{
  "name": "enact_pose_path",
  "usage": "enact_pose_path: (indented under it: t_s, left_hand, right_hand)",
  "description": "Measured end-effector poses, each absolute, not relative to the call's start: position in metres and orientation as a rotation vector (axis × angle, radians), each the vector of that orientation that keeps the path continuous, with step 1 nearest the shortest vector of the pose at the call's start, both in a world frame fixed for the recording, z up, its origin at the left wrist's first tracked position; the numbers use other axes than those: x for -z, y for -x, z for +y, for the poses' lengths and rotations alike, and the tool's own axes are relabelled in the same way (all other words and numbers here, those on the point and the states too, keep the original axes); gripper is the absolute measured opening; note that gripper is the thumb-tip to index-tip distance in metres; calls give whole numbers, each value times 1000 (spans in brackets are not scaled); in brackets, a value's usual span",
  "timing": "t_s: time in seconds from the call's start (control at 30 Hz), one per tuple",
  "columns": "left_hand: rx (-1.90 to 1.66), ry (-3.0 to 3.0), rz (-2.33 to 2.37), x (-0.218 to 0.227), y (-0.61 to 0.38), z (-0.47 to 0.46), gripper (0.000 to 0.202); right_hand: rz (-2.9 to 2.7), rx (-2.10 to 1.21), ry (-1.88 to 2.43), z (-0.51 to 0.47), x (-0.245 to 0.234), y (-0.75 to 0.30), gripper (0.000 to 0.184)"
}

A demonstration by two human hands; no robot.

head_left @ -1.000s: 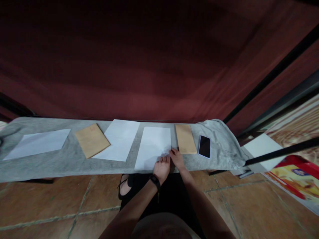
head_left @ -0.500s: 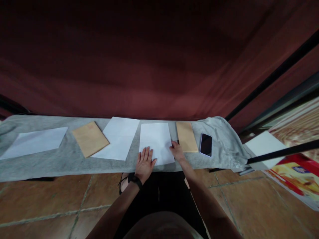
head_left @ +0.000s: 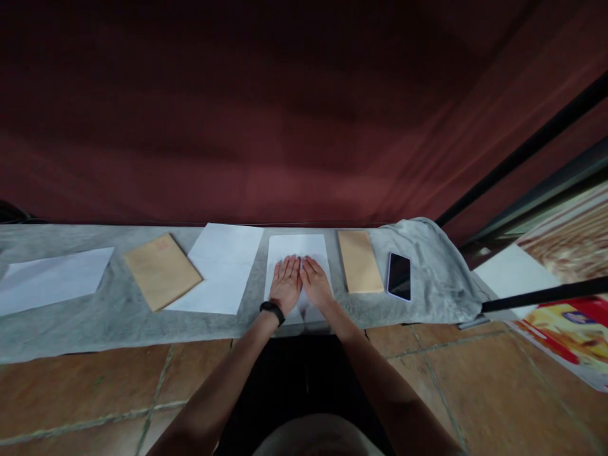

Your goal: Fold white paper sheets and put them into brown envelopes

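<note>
Floor [head_left: 465, 373]: brown tiles on the near side, with pale joints.
Wristband [head_left: 272, 310]: black, around the person's left wrist.
Left hand [head_left: 286, 288]: palm down on the white sheet [head_left: 297, 243], fingers open and straight, pointing to the far side.
Right hand [head_left: 316, 282]: just beside the left one, also flat on the white sheet, fingers stretched out and open.
Paper place: the white sheet lies on the gray cloth [head_left: 190, 329], straight in front of the person, partly covered by both hands.
Right envelope [head_left: 360, 263]: brown, flat, just right of the white sheet.
Phone [head_left: 399, 277]: dark screen up, right of that envelope.
Left envelope [head_left: 161, 272]: brown, slanted, overlapping a creased sheet [head_left: 228, 253].
Backdrop [head_left: 304, 158]: dark red, beyond the cloth's far edge.
</note>
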State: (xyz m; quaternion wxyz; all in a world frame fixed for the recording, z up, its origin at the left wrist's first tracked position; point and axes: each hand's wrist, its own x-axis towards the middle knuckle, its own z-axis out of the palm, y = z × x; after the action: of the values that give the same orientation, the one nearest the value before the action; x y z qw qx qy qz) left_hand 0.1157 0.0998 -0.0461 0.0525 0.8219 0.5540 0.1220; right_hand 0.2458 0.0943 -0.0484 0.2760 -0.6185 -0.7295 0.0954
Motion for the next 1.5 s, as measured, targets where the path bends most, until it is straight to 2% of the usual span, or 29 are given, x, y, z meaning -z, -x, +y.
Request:
enact_pose_path:
  t_s: [0.17,0.43,0.67,0.93,1.1,1.33,1.5]
  left_hand:
    - [-199,-2444,1758,57,-114,146,59]
    - [-271,-2368,1918,66,-90,179,65]
    - [-301,-2348,1941,52,-93,199,64]
    - [-355,-2493,1653,57,-107,127,57]
    - [-331,-2510,1673,61,-84,108,61]
    - [-314,-2477,1747,52,-74,88,61]
    - [-281,-2640,1479,52,-83,33,56]
  right_hand:
    - [-2107,-199,1725,137,64,-235,47]
    - [-2064,-69,1933,179,71,-261,54]
    - [-1879,-28,2062,190,63,-264,58]
    - [-2050,-119,1795,106,69,-247,52]
    - [-2010,-25,1832,76,73,-266,58]
    - [-1955,6,1900,49,67,-273,55]
    - [-2154,-58,1753,14,65,-262,51]
